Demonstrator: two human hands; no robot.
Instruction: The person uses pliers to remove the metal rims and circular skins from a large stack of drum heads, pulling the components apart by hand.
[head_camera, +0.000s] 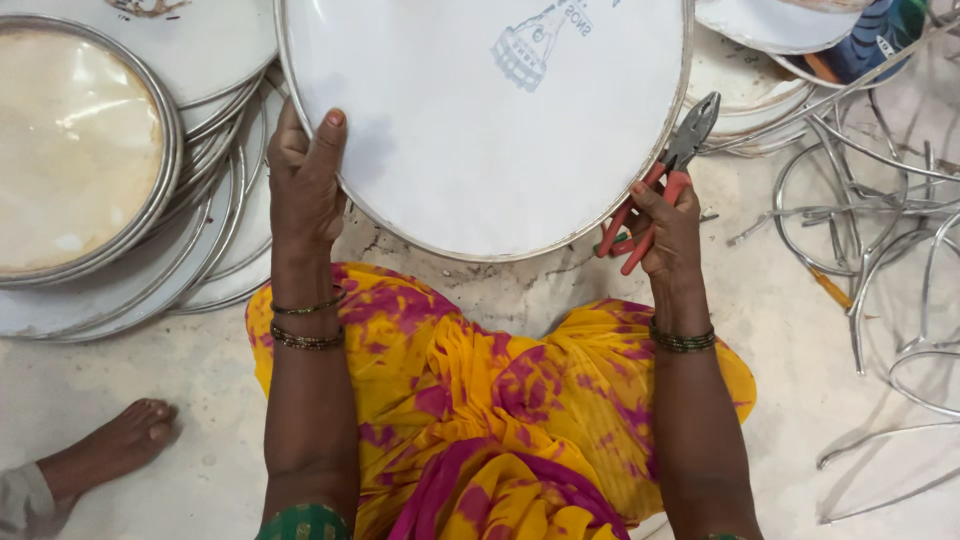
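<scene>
Gripping the near rim of a round white drumhead (480, 120) on the floor (200, 400), the left hand (305, 180) steadies it. The right hand (668, 225) is closed around red-handled pliers (655, 185) at its right rim. Stacked drumheads (90, 170) crowd the left, bent metal hoops (880, 210) the right.

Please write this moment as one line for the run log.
left hand: grips rim of round white drumhead | right hand: holds red-handled pliers at its rim | stacked drumheads at left | bent metal rings at right
</scene>
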